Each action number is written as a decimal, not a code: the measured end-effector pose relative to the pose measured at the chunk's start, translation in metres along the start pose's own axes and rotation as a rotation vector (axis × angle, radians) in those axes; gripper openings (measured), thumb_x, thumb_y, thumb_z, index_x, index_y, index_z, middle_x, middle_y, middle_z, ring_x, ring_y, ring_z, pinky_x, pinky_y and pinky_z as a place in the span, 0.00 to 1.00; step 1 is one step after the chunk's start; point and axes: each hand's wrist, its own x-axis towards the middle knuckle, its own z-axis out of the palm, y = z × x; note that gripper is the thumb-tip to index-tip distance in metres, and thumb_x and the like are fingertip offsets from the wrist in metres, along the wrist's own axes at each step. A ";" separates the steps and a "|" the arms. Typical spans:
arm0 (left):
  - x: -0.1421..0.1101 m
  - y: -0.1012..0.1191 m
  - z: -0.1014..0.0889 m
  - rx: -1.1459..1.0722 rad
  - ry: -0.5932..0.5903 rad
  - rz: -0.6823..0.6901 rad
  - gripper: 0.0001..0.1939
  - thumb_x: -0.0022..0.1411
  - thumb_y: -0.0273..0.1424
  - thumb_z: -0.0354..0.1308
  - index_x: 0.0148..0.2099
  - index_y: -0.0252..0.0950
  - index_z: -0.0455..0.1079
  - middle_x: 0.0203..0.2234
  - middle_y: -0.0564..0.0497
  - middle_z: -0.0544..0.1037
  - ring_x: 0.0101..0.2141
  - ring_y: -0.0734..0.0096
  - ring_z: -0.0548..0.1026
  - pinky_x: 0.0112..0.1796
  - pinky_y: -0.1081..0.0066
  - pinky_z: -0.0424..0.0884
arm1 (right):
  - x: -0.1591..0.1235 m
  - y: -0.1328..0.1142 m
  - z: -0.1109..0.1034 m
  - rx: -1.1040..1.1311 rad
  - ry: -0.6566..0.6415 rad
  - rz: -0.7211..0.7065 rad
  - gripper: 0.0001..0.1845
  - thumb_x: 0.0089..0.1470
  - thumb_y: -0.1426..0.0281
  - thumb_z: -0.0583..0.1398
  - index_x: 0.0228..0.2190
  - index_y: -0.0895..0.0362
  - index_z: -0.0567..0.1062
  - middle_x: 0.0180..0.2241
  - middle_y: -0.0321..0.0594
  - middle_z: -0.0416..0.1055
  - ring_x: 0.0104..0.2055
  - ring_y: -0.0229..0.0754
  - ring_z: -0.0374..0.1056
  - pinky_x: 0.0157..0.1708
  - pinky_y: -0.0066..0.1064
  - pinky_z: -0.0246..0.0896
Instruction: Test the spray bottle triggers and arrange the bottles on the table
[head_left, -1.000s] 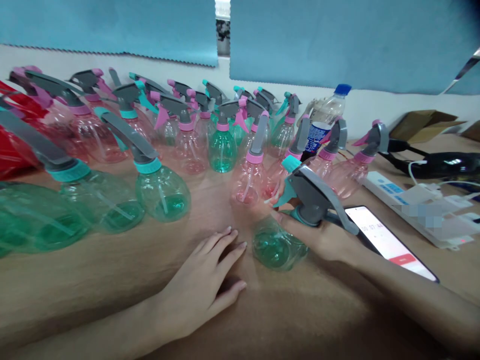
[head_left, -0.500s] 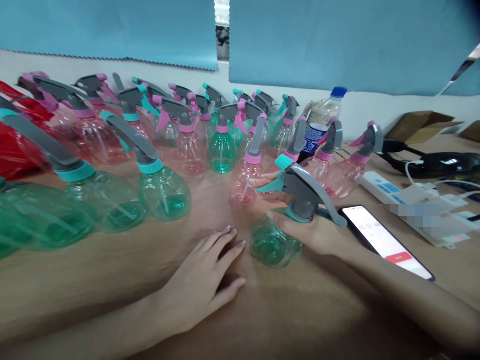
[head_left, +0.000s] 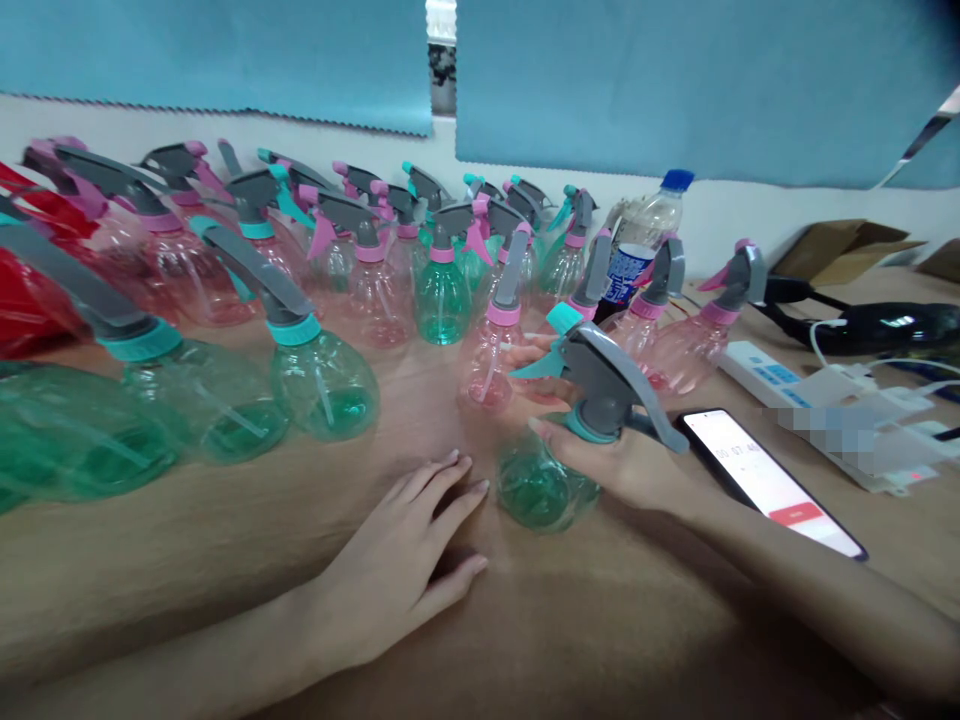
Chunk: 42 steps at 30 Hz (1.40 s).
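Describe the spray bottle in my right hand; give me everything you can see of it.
The spray bottle has a rounded, see-through green body, apparently plastic, darker toward the base. Above sit a turquoise collar and a grey spray head with turquoise nozzle and trigger. The right hand grips it just below the collar. It appears to lean, nozzle toward the left, between the left hand and the phone. Whether it touches the table is unclear.

A lit phone [head_left: 776,485] lies beside a white power strip [head_left: 814,422], with a cardboard box [head_left: 851,250] farther back.
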 end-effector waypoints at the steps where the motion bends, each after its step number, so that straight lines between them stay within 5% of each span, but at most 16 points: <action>1: 0.000 0.000 0.000 -0.002 0.001 0.001 0.26 0.67 0.40 0.51 0.63 0.34 0.57 0.60 0.41 0.60 0.60 0.53 0.57 0.55 0.53 0.60 | 0.000 -0.002 0.000 0.002 -0.004 0.014 0.11 0.48 0.71 0.57 0.37 0.52 0.72 0.35 0.41 0.75 0.40 0.47 0.73 0.43 0.40 0.69; 9: 0.000 0.000 0.002 -0.010 0.010 0.005 0.26 0.67 0.40 0.51 0.63 0.35 0.58 0.60 0.42 0.61 0.60 0.53 0.57 0.55 0.53 0.60 | -0.003 0.004 0.003 0.082 0.039 0.064 0.11 0.46 0.69 0.58 0.36 0.53 0.72 0.32 0.40 0.74 0.40 0.47 0.72 0.45 0.45 0.67; 25: 0.002 0.002 -0.002 -0.010 0.003 0.004 0.26 0.67 0.41 0.51 0.63 0.36 0.58 0.60 0.42 0.62 0.60 0.53 0.57 0.56 0.53 0.58 | -0.004 -0.003 0.000 0.113 0.012 0.099 0.14 0.46 0.70 0.58 0.39 0.52 0.71 0.30 0.37 0.73 0.33 0.42 0.73 0.37 0.37 0.71; 42: 0.002 0.003 -0.003 -0.004 -0.011 0.004 0.26 0.67 0.41 0.51 0.63 0.35 0.57 0.59 0.41 0.61 0.60 0.53 0.56 0.56 0.53 0.58 | -0.005 0.001 0.001 0.070 0.040 0.073 0.02 0.46 0.70 0.58 0.24 0.53 0.72 0.28 0.37 0.75 0.31 0.41 0.72 0.34 0.36 0.71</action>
